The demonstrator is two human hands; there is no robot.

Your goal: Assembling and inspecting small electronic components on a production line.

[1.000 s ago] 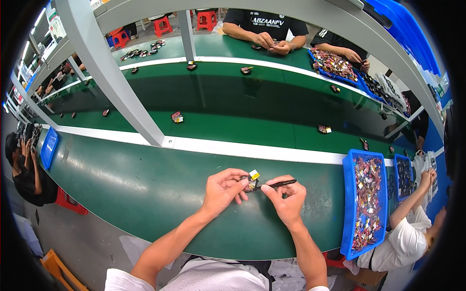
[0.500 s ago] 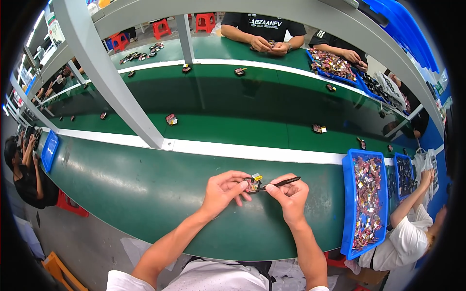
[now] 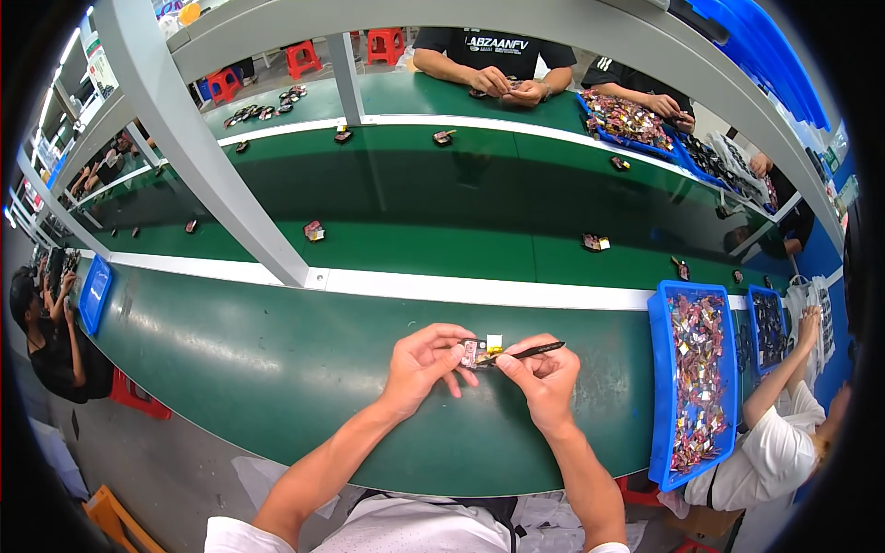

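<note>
My left hand (image 3: pixel 424 361) pinches a small circuit board assembly (image 3: pixel 472 355), held just above the green worktable (image 3: pixel 277 341). A flat silver-white piece with yellow tape (image 3: pixel 495 344), which looks like a small battery, sticks up from the board's far right side. My right hand (image 3: pixel 546 373) is closed around black tweezers (image 3: pixel 538 350), whose tip meets the board's right edge. Fingers partly hide the board, and what the tip grips is too small to tell.
At my right stands a blue tray (image 3: pixel 657 387) heaped with similar assemblies, and a smaller blue tray (image 3: pixel 756 359) lies beyond it. A green conveyor (image 3: pixel 442 249) carries scattered assemblies past a white rail (image 3: pixel 415 286). A grey post (image 3: pixel 207 147) rises ahead. Co-workers sit opposite and at both sides.
The board has turned in my left fingers, so the silver-white piece shows more broadly and stands higher. My right hand and tweezers shifted slightly left. Assemblies on the conveyor have moved left.
</note>
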